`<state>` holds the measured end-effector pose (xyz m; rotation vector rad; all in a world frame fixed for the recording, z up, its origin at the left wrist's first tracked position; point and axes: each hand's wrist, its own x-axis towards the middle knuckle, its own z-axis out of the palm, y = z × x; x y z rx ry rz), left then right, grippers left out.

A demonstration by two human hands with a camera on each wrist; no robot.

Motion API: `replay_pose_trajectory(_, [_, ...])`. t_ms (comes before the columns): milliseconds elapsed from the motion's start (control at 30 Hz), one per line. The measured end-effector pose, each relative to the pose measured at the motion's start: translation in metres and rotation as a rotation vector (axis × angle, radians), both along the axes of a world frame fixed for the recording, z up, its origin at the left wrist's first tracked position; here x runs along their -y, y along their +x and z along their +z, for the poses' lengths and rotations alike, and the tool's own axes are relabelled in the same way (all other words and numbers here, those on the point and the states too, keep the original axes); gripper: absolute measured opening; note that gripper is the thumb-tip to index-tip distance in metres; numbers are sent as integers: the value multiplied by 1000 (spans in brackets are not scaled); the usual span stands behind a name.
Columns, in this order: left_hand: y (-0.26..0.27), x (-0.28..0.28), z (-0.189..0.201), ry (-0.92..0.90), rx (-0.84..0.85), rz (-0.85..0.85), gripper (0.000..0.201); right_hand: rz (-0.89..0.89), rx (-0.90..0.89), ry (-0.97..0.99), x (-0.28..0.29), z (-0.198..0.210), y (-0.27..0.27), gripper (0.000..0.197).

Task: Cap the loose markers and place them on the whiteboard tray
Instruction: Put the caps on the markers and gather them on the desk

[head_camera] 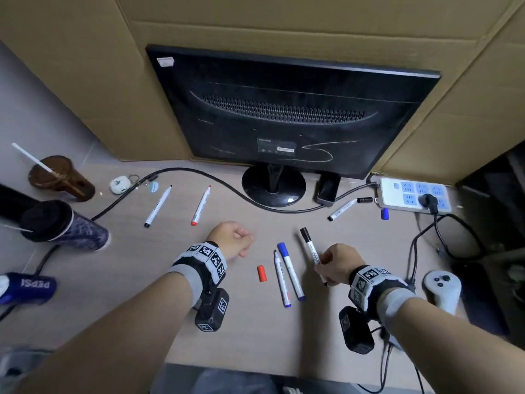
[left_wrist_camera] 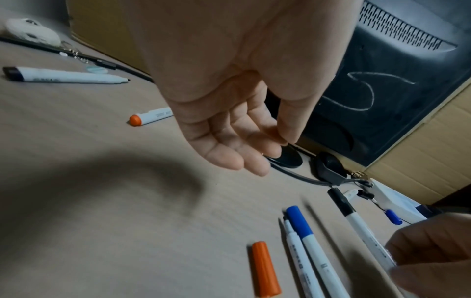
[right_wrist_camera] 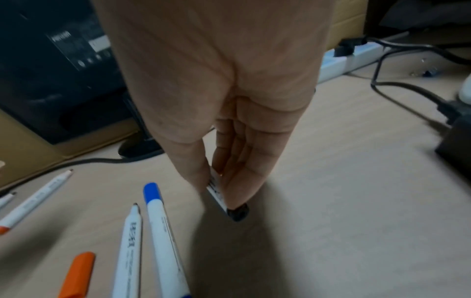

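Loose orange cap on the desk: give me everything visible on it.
The small orange plastic marker cap is a short tube, glossy, with one closed, slightly rounded end; the left wrist view shows faint lengthwise facets. It lies flat on the light wood-grain desk, off any marker, beside and left of the uncapped white marker with blue end, not touching it. Neither hand touches it; the left hand is empty nearby.

arms: bare | wrists: grey bands, black-white square-code tags | underneath: black camera blocks, tagged | cables: black
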<state>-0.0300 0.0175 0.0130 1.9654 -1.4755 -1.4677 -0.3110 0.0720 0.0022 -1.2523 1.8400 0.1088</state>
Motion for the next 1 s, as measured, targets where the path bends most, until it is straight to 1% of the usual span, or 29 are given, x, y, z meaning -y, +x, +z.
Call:
replay_pose_trajectory(100, [1,-4,-12,57,-2,2,21,-22,1,65,-3,-11,3,26])
replay_pose_trajectory(267, [0,-6,-22,114,-1,13,21,-52,-3,71,-1,-18,6,23])
replay_pose_trajectory(333, [3,-4,-21,106,15,10,21,-71,-9,34,5,-14,10,18])
replay_pose_trajectory(433, [15,2,-16,84,35,30,20,-70,-10,-88,21,-3,25,11])
replay_pose_trajectory(500, [27,6,-14,66,56,39,18,-35,34,-99,32,2,43,9])
replay_pose_trajectory(600, [51,13,-16,43,93,64,16,112,72,-45,43,3,76,13])
replay_pose_trajectory(667, [66,17,-19,45,106,84,15,221,52,4,46,-2,99,20])
replay_pose_trajectory(733, [78,23,-23,37,131,101,14,286,11,60,49,-9,120,24])
replay_pose_trajectory(900, [99,46,-32,-55,220,156,9,338,-117,106,61,-19,148,31])
replay_pose_trajectory(1000, [107,64,-40,-115,284,169,23,338,-141,121,67,-22,153,35])
